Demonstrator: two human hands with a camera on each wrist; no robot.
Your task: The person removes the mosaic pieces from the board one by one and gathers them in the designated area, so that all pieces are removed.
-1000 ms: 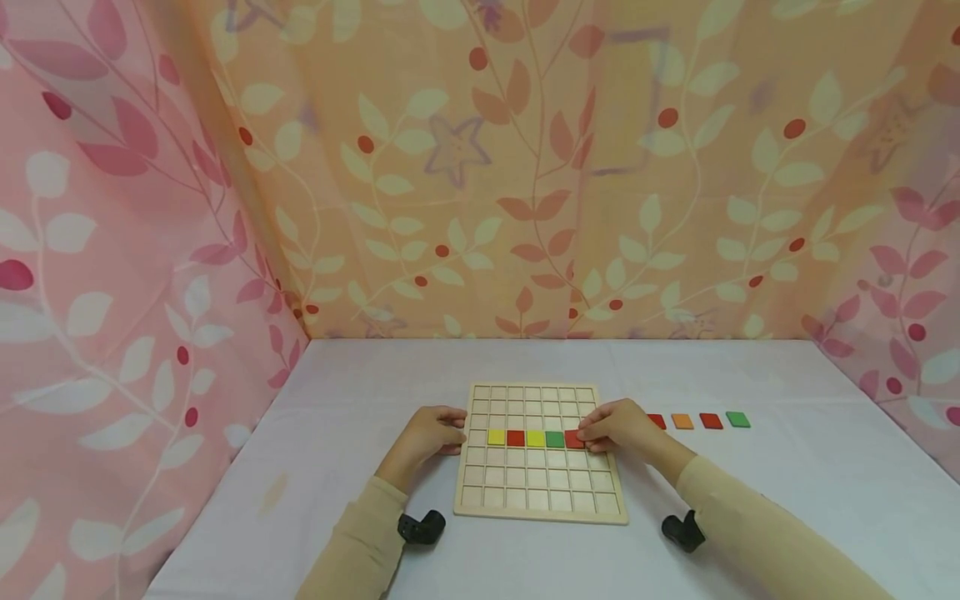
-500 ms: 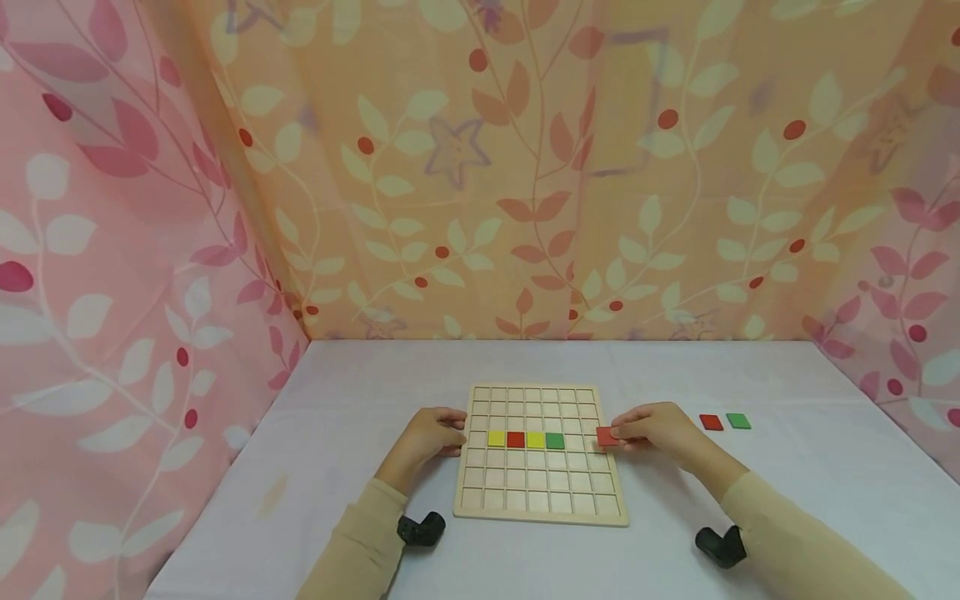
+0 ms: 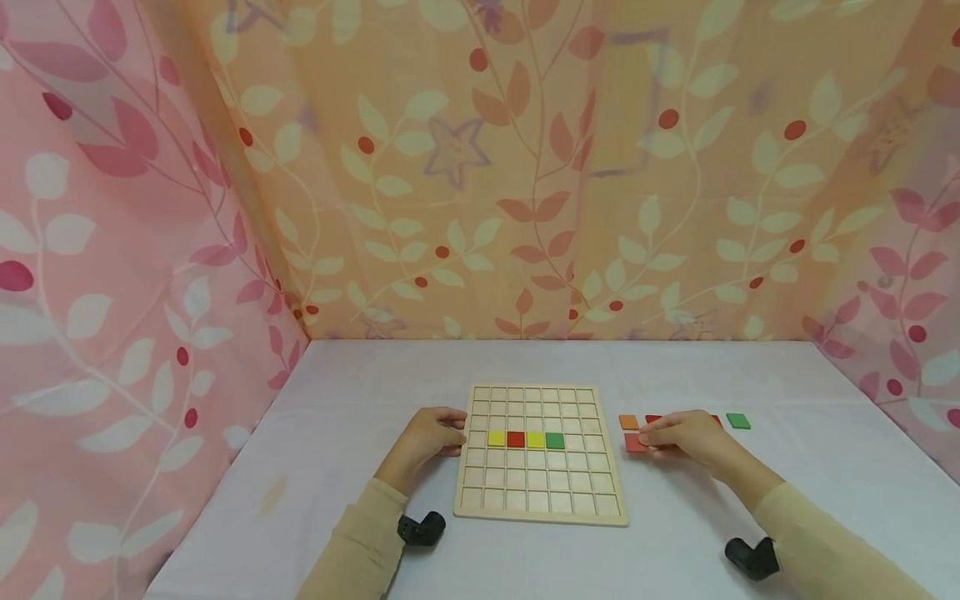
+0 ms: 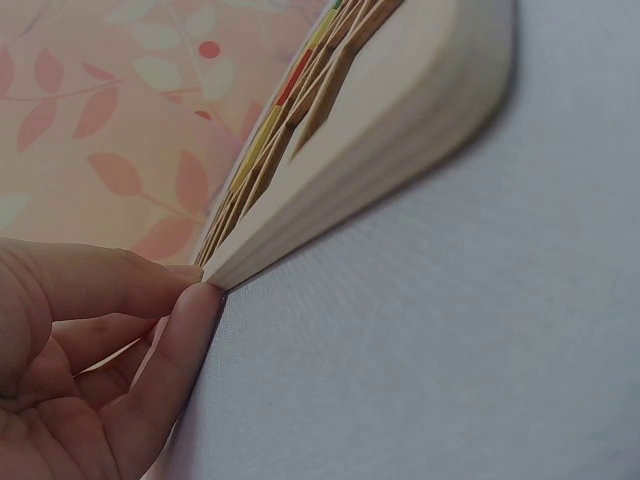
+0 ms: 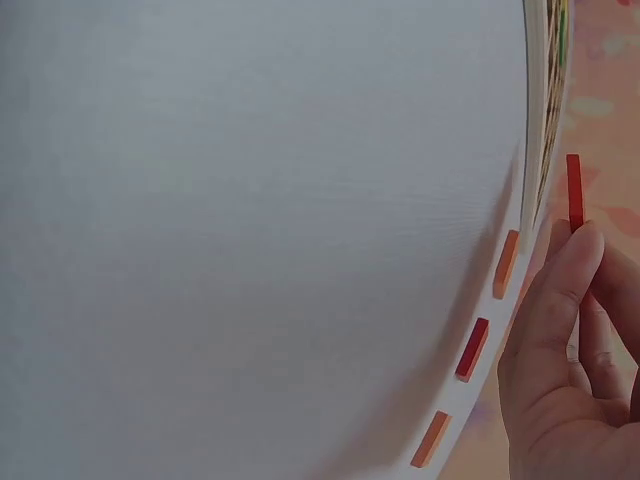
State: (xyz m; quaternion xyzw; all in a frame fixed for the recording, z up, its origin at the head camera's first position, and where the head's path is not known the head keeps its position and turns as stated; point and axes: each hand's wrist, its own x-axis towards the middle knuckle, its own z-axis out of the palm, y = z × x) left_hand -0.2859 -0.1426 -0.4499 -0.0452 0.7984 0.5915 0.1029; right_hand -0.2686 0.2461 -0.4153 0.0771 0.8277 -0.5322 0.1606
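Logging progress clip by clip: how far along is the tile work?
Probably done: an orange tile, a green tile and others lie right of the board. In hand: a red tile, taken off the board moments ago, pinched by the right hand. Apparently left: four tiles in one board row.

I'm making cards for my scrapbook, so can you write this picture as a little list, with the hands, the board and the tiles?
Left hand: touches the left edge of the board
Right hand: holds a red tile to the right of the board
Board: wooden grid, flat on the white table
Row on board, left to right: yellow, red, yellow, green
Row beside board, left to right: orange, red, orange, red, green
Partly hidden: the head view's middle of that second row, behind the right hand
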